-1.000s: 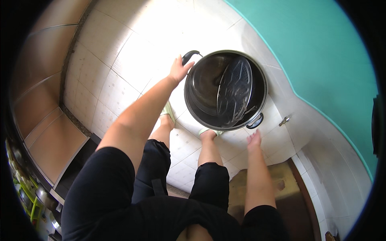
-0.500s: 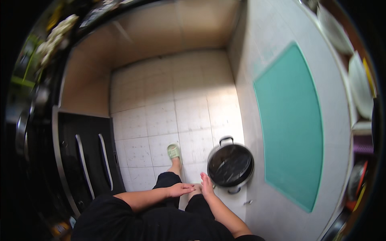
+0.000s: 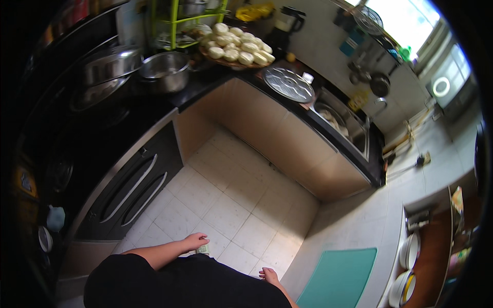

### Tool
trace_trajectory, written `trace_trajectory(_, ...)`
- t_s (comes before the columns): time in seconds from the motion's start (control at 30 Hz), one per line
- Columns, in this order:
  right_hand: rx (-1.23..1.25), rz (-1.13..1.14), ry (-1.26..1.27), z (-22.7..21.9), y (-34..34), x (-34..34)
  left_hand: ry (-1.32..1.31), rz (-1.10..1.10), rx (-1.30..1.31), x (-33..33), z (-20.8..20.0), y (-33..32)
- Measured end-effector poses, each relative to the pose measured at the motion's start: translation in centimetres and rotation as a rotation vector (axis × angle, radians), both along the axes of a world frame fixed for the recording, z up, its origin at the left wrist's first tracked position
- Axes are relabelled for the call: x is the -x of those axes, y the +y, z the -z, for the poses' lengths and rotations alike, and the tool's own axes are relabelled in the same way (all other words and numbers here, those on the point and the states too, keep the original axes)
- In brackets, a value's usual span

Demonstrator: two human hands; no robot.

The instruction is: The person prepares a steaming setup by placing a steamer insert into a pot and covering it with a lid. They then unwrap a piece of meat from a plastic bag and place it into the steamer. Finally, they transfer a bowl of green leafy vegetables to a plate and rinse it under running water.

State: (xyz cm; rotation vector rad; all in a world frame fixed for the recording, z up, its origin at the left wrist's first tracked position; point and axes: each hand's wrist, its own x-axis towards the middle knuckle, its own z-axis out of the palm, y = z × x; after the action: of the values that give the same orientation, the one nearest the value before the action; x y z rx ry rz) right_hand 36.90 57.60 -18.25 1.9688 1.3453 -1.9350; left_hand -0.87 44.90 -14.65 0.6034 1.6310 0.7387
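l. hand: empty, fingers loosely curled; r. hand: ditto, nr green mat; white buns on tray: untouched.

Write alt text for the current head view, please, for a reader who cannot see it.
A person's left hand and right hand hang, apparently empty, above a tiled kitchen floor. A black counter holds a metal pot and a heap of pale lumps; a green mat lies at lower right.
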Motion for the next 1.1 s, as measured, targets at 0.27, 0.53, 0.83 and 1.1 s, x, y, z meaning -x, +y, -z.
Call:
trace_trajectory(0.27,-0.157,-0.38,0.225,-4.2,8.6,19.5,-0.034,-0.459,-0.187,9.0,-4.8,1.4)
trace_trajectory(0.53,-0.176,-0.851,0.191,-3.4,16.1,32.6,-0.136,-0.586,-0.137,13.9,-9.2,2.0)
trace_trajectory(0.83,-0.413,-1.185,0.581,-16.6,23.0,60.8,-0.099,-0.948,-0.446,19.6,-12.2,5.3)
trace_trajectory(1.1,-0.84,-1.249,1.226,-36.6,13.1,86.4,-0.082,-0.954,-0.547,24.2,-12.6,-0.9)
